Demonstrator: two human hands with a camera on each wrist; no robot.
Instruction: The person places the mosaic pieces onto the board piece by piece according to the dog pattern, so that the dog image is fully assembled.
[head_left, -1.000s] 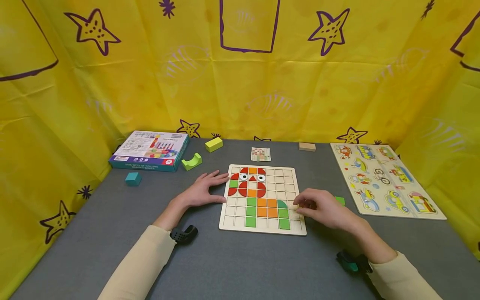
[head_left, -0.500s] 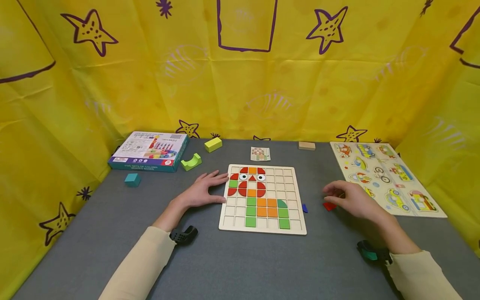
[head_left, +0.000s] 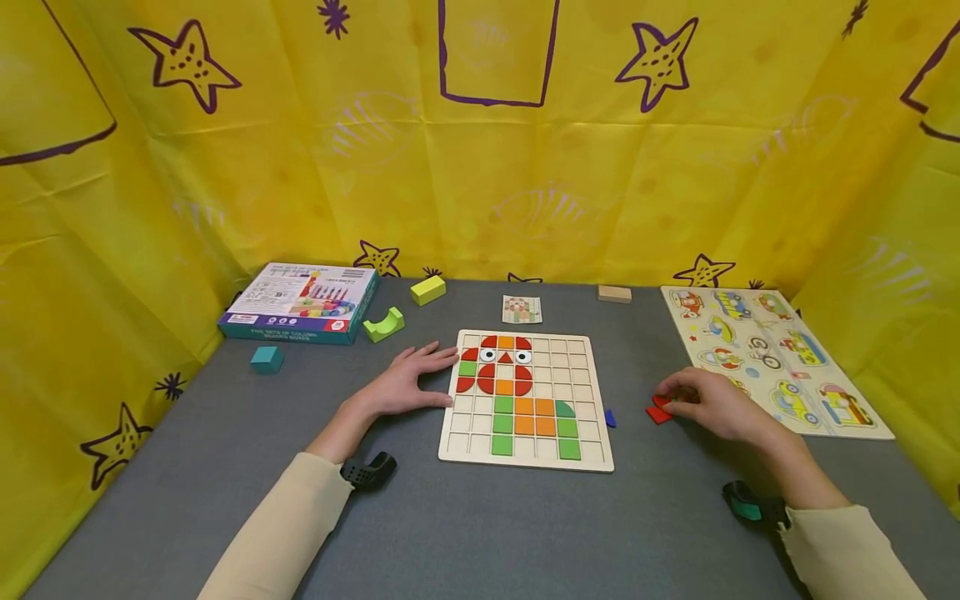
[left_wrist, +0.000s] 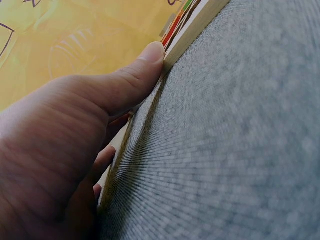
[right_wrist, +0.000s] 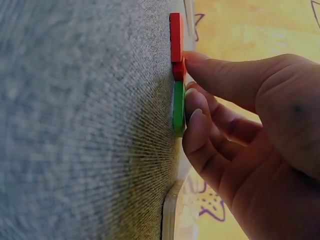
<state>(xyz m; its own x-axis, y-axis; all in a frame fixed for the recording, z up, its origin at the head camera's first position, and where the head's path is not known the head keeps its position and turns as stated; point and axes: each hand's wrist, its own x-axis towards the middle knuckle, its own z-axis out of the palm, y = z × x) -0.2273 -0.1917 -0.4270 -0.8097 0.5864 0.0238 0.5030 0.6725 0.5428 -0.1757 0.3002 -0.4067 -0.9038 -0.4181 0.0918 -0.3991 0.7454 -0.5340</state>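
Note:
A square wooden grid board [head_left: 558, 358] carries red, orange and green tiles and two eye pieces in an animal-like pattern. My left hand [head_left: 397, 385] rests at its left edge, thumb and fingers spread and touching it; the thumb [left_wrist: 145, 60] meets the edge in the left wrist view. Right of the board, my right hand [head_left: 712, 404] bends over two red tiles [head_left: 658, 415]. Its thumb and forefinger pinch the farther red tile [right_wrist: 178, 70], low at the tabletop. A green tile [right_wrist: 178, 107] lies under the other fingertips. Beside the board's right edge is a blue piece [head_left: 611, 418].
A small pattern card [head_left: 521, 309] lies behind the board. At the left stand a flat box [head_left: 300, 304], a teal block [head_left: 266, 359], a green arch [head_left: 384, 325] and a yellow block [head_left: 428, 290]. A plain wooden block [head_left: 614, 294] and a picture board [head_left: 772, 367] are at right.
My right hand has left the board's right edge, moving right to the loose tiles, and a second red tile now shows at its fingertips. The left hand has stayed put.

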